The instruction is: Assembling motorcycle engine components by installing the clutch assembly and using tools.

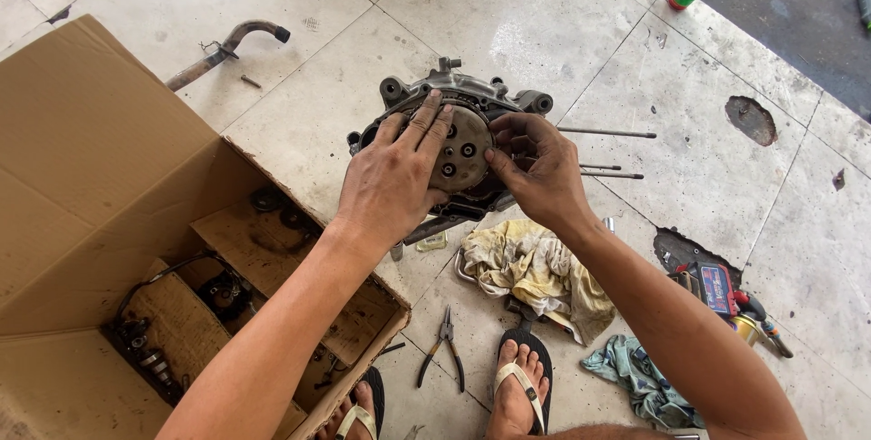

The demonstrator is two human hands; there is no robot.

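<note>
- The engine case (454, 145) lies on the tiled floor (708, 168), just beyond a yellow rag (535, 272).
- Left hand (392, 177): grip apart, fingers flat on the round plate (464, 150) in the case.
- Right hand (540, 172): fingertips pinched on the plate's right edge.
- Pliers (442, 345) lie beside a cardboard box (109, 213).

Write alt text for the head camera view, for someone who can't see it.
Seen from above, a person's left hand lies flat on the round plate of a greasy engine casing on a tiled floor, the right hand gripping its side. An open cardboard box of parts, pliers and rags lie nearby.
</note>
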